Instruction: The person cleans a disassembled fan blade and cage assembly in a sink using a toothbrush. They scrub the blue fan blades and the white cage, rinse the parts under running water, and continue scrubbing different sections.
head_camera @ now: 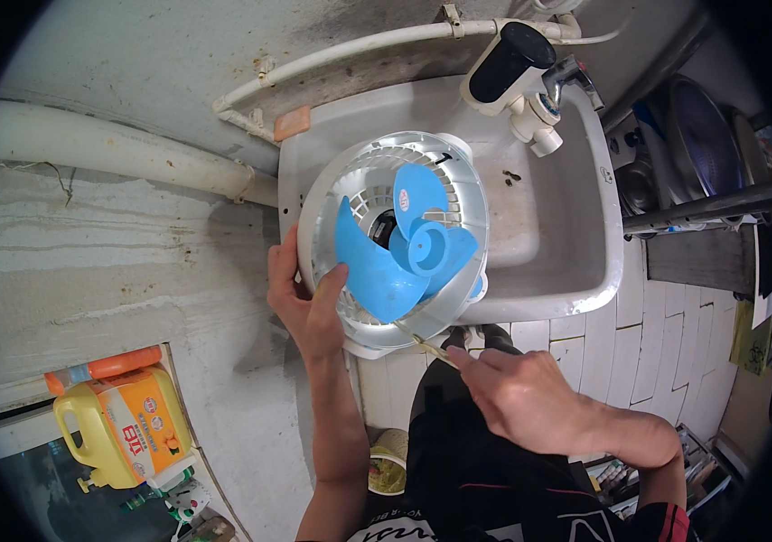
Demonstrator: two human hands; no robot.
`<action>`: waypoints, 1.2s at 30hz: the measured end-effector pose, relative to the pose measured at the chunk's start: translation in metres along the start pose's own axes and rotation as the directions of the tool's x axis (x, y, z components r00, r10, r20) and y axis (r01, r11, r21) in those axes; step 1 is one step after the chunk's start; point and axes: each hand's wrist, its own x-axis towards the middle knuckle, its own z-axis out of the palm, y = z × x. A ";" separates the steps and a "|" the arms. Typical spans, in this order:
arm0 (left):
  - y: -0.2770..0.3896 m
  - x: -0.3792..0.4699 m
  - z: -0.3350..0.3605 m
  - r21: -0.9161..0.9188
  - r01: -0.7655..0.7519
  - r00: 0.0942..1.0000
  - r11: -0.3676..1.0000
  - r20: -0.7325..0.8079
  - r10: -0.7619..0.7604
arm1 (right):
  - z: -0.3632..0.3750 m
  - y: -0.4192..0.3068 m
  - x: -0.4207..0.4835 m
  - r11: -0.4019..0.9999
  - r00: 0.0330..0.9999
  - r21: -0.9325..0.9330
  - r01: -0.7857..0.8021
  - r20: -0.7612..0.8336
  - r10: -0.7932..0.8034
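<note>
A small electric fan with a white plastic housing rests tilted over the left part of the sink, its front uncovered. Inside the slatted housing sits a light-blue fan blade with a round hub. My left hand grips the housing's left rim, the thumb at the edge of one blade. In my right hand is a slim, pale yellowish tool; its exact kind is hard to tell. Its far end reaches the housing's lower rim, near a blade tip.
A white ceramic sink has a faucet with a black-topped water fixture. An orange soap bar lies on its back left corner. Lower left stands a yellow detergent jug. A metal rack with basins is at right.
</note>
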 end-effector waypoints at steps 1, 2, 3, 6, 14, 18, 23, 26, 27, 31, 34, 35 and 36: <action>0.000 0.000 0.000 0.018 0.001 1.000 1.000 -0.003 -0.001 | -0.002 0.006 -0.001 0.998 1.000 0.055 -0.014 -0.006 0.014; 0.001 -0.001 -0.001 0.021 0.006 1.000 1.000 -0.003 -0.006 | -0.003 0.010 -0.002 0.992 0.999 0.112 -0.048 0.004 0.048; 0.001 -0.001 -0.001 0.007 0.013 1.000 1.000 -0.005 -0.013 | -0.004 0.015 -0.004 0.988 0.999 0.152 -0.029 -0.037 0.035; 0.001 -0.002 -0.002 0.020 0.003 1.000 1.000 0.000 -0.003 | -0.009 0.024 -0.009 0.957 0.992 0.274 -0.091 -0.061 0.112; -0.003 -0.003 -0.003 0.023 0.009 1.000 1.000 -0.009 -0.008 | -0.015 0.041 -0.025 0.800 0.939 0.506 -0.322 0.063 0.338; -0.004 0.001 -0.003 0.045 0.004 1.000 0.999 -0.008 -0.003 | -0.006 0.059 -0.041 0.648 0.919 0.702 -0.295 0.024 0.392; -0.005 0.001 0.000 0.047 0.001 1.000 0.999 -0.007 -0.001 | -0.019 0.102 -0.077 0.427 0.787 0.806 -0.409 0.075 0.612; -0.001 0.001 -0.004 0.096 0.004 1.000 0.995 -0.024 -0.001 | -0.016 0.137 -0.074 0.316 0.719 0.892 -0.325 0.015 0.695; -0.002 0.000 -0.003 0.073 -0.004 1.000 0.997 -0.014 0.005 | -0.013 0.150 -0.066 0.279 0.716 0.924 -0.262 -0.008 0.698; -0.003 0.001 -0.001 0.099 -0.016 0.999 0.995 -0.031 0.019 | 0.010 0.200 -0.013 0.213 0.625 0.964 -0.156 -0.071 0.778; -0.001 0.001 0.000 0.096 -0.008 0.999 0.995 -0.040 0.012 | 0.020 0.211 0.022 0.193 0.642 0.974 -0.115 -0.075 0.763; -0.001 0.001 0.001 0.090 -0.005 0.999 0.996 -0.044 0.009 | 0.020 0.210 0.030 0.198 0.665 0.976 -0.094 -0.087 0.742; 0.000 0.000 0.001 0.063 -0.003 0.999 0.998 -0.043 0.005 | 0.020 0.207 0.037 0.198 0.673 0.977 -0.073 -0.099 0.733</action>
